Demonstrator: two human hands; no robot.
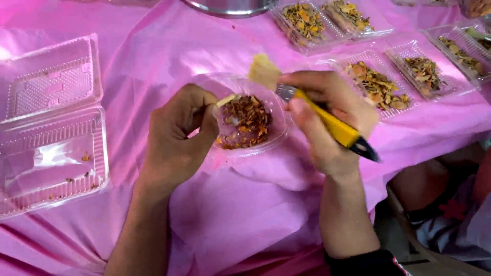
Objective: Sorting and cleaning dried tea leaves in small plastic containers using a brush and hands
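Two bare forearms are reaching up from the bottom edge over a pink plastic tablecloth [245, 214] that is draping off the table in loose folds. Nearest, the left hand [176, 138] is curling shut around the near rim of a clear plastic container [276, 134], apparently steadying it so it does not slide on the slick cloth. Inside that container a heap of brown and orange dried flakes [245, 121] is sitting, just in front of the person and between both hands. The right hand [327, 120] is closing tightly around a yellow-handled brush [335, 127], its black tip pointing back toward the wrist and its pale bristles [264, 70] lifting clear above the far rim, angled as if for sweeping flakes.

To the left, an open clamshell box [51, 128] is lying flat, holding only a few crumbs. Farther back on the right, several filled trays [378, 84] of the same flakes are lining up in rows. At the far edge a metal pot [230, 6] is just showing. Another person's clothing [450, 220] is showing at the lower right.
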